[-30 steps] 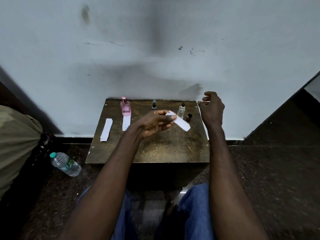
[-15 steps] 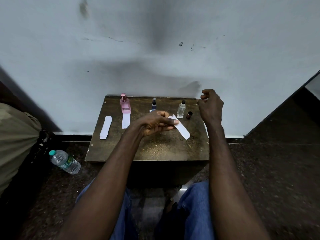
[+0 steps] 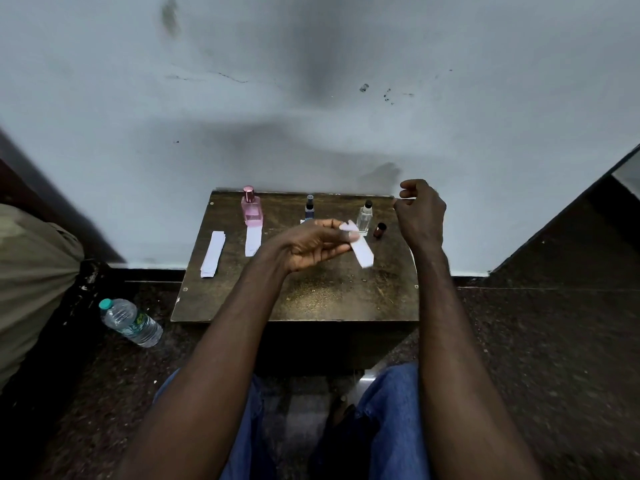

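One paper strip [image 3: 362,252] | pinched by left hand [image 3: 308,247] | right hand [image 3: 420,213] curled

— Left side?
— Bare forearm slanting from 7 o'clock toward 1 o'clock. Left hand [image 3: 311,247] with palm turned half up, thumb on top, fingers stretched toward 3 o'clock, pinching a paper strip [image 3: 362,252] at the tips.
— And the right?
— Forearm running from 5 o'clock almost straight to 12. Right hand [image 3: 420,213] with its back to the camera, fingers curled in toward 9 o'clock, gripping nothing visible.
— Hands touching?
— No, apart; right at 2 o'clock of the left.
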